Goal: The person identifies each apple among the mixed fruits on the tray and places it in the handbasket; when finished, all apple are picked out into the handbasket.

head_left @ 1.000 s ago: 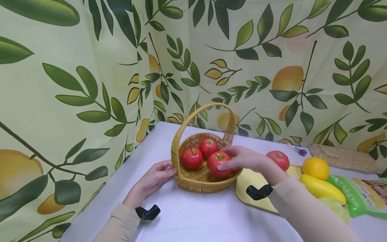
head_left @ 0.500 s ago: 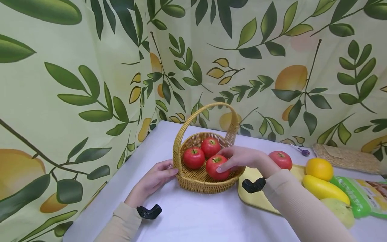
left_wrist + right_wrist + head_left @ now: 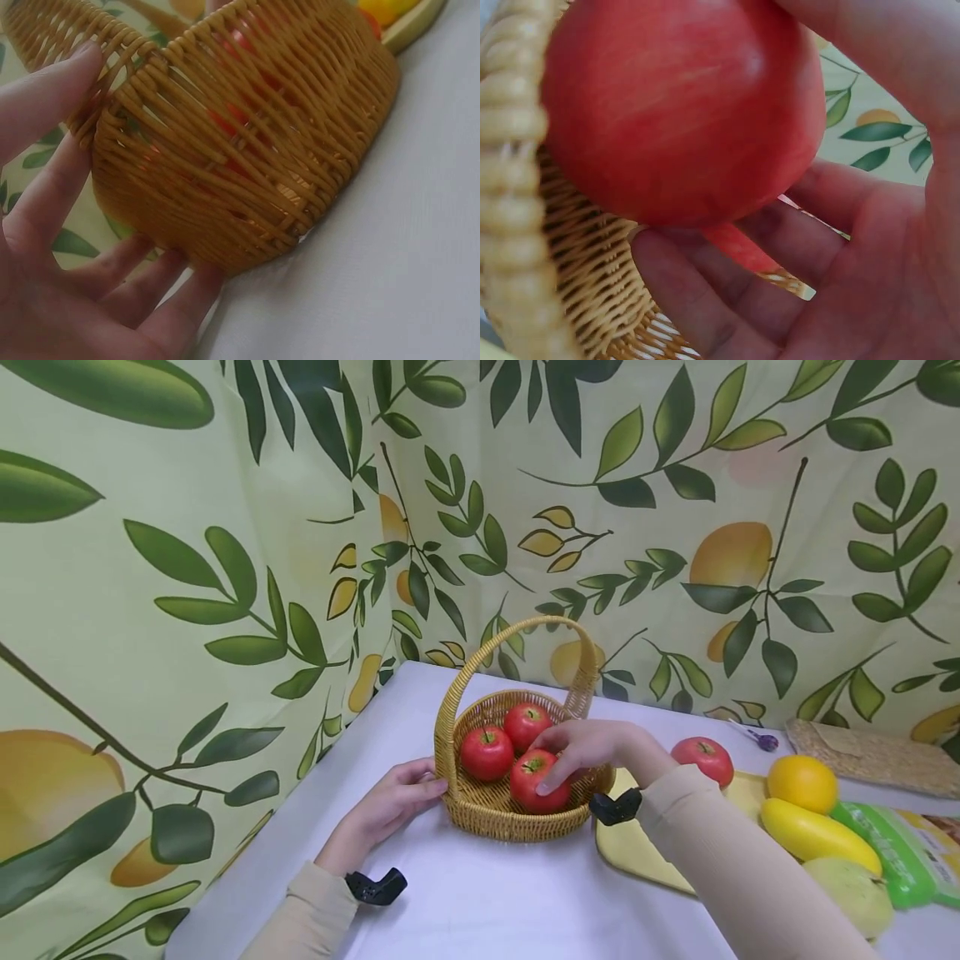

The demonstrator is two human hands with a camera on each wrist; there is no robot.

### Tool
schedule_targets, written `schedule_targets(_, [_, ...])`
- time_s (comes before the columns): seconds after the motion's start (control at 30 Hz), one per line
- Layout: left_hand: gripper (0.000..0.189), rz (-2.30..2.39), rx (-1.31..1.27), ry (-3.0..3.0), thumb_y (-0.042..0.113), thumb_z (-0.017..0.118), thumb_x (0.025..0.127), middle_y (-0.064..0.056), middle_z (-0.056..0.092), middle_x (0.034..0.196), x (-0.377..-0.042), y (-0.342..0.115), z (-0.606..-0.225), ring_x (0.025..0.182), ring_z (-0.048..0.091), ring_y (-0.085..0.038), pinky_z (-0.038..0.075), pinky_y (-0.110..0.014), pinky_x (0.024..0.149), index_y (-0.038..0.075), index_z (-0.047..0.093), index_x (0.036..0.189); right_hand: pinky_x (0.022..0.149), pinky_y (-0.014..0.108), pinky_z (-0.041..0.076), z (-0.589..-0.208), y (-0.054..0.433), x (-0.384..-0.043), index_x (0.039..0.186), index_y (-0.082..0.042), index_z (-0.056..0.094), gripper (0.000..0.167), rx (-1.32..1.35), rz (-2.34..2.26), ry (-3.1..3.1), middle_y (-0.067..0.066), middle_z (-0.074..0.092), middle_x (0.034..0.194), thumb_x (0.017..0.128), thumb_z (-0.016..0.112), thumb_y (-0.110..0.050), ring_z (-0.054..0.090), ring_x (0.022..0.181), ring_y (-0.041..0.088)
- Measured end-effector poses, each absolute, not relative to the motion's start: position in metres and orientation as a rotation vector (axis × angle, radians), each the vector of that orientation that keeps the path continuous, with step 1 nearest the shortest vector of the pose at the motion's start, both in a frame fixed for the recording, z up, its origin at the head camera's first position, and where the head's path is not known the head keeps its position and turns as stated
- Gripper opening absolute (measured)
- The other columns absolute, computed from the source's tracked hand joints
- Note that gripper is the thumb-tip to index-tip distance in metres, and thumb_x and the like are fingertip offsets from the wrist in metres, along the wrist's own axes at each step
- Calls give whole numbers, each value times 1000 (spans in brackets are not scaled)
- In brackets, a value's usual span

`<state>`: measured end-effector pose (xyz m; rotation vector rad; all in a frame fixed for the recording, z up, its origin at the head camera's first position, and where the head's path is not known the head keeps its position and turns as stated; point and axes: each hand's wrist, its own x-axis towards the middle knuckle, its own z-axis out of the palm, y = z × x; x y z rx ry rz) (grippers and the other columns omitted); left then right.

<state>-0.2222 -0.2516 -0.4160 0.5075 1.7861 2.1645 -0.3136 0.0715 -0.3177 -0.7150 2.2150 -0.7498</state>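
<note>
Nearest the camera, two beige sleeves (image 3: 742, 852) reach over the white tabletop (image 3: 465, 910) toward the wicker basket (image 3: 517, 827). The left hand (image 3: 393, 793) touches the basket's left side, fingers spread along the outer wall, thumb at the foot of the handle (image 3: 453, 710). The right hand (image 3: 596, 745) comes in over the basket's right rim and holds the front apple (image 3: 527, 785): thumb on its near side, the other fingers bent round it from beyond. This apple is inside the basket, toward the front. Farther inside are the left apple (image 3: 486, 753) and, beyond it, the back apple (image 3: 527, 725). Right of the basket are a yellow board (image 3: 637, 847), a pale green fruit (image 3: 847, 893), a long yellow fruit (image 3: 820, 837), an orange (image 3: 802, 784) and, farther off, a fourth apple (image 3: 703, 758). Behind the basket hangs a leaf-patterned cloth (image 3: 285, 485).
</note>
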Motion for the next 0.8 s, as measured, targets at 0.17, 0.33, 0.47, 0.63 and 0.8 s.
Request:
schedule_targets(0.17, [20,2166,494,1781,8,67,97,-24,61,128,-222,-251,-416,117,61,-22,47,-36,106,3,68,116,91,40,55,-322,63,-313,131,-14,62,62,-702,-771,2217,2,60,127,79,87,-37,57,115,23])
schedule_targets(0.33, [25,2165,488,1788,8,67,97,-27,58,133,-222,-251,-417,122,59,-28,47,-38,107,-2,66,120,86,38,58,-324,56,-313,130,-9,61,61,-691,-774,2213,5,60,124,79,87,-32,61,107,23])
schedule_targets(0.47, [18,2158,497,1794,8,66,98,-24,58,133,-223,-252,-417,123,58,-27,46,-38,107,11,70,115,85,37,58,-323,51,-312,127,-9,63,57,-699,-763,2201,5,60,123,79,87,-29,62,105,22])
schedule_targets(0.63, [17,2155,507,1798,7,65,98,-22,60,130,-223,-252,-418,118,60,-21,47,-38,106,15,71,112,84,38,59,-323,46,-310,125,-8,62,54,-680,-785,2153,7,60,121,79,87,-24,63,103,23])
schedule_targets(0.8, [16,2156,508,1803,8,66,97,-24,56,133,-223,-252,-418,123,57,-27,46,-38,107,15,72,110,87,38,58,-323,42,-309,122,-8,61,54,-638,-823,2129,8,60,117,77,88,-21,61,103,25])
